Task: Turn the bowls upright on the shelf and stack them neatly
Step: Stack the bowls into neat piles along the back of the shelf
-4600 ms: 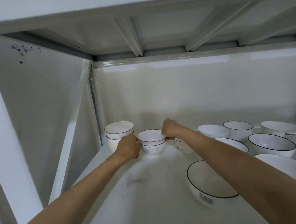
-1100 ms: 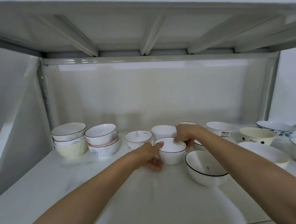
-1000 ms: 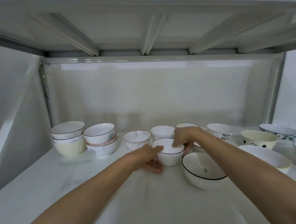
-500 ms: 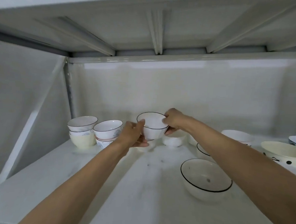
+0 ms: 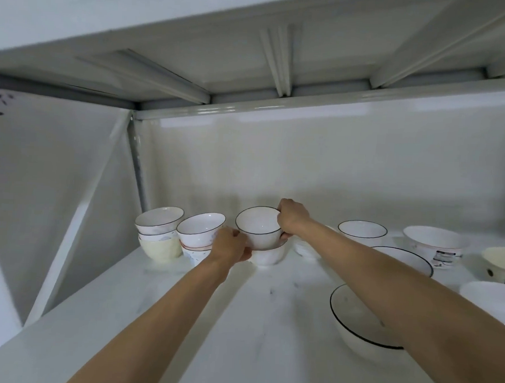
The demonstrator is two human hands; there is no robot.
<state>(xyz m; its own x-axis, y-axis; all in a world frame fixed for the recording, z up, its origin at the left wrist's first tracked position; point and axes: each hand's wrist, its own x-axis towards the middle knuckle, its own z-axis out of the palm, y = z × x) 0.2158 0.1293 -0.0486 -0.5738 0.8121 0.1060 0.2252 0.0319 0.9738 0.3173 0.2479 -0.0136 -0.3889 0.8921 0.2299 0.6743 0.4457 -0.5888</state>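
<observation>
A small white bowl with a dark rim (image 5: 258, 227) sits upright inside another white bowl (image 5: 268, 255) at the back of the white shelf (image 5: 238, 322). My left hand (image 5: 231, 246) grips its left side and my right hand (image 5: 292, 217) pinches its right rim. To the left stand two stacks of bowls: one at the far left (image 5: 158, 233) with a cream bowl at the bottom, and one next to it (image 5: 199, 237) with red-rimmed bowls underneath.
Upright bowls stand to the right: a small black-rimmed bowl (image 5: 361, 232), a wide black-rimmed bowl (image 5: 361, 323) near the front, a labelled white bowl (image 5: 434, 244), a cream bowl (image 5: 502, 263). The upper shelf hangs close overhead. The left side wall is near the stacks.
Both hands carried the dark-rimmed bowl from the middle of the shelf up and left, then lowered it into the white bowl next to the stacks.
</observation>
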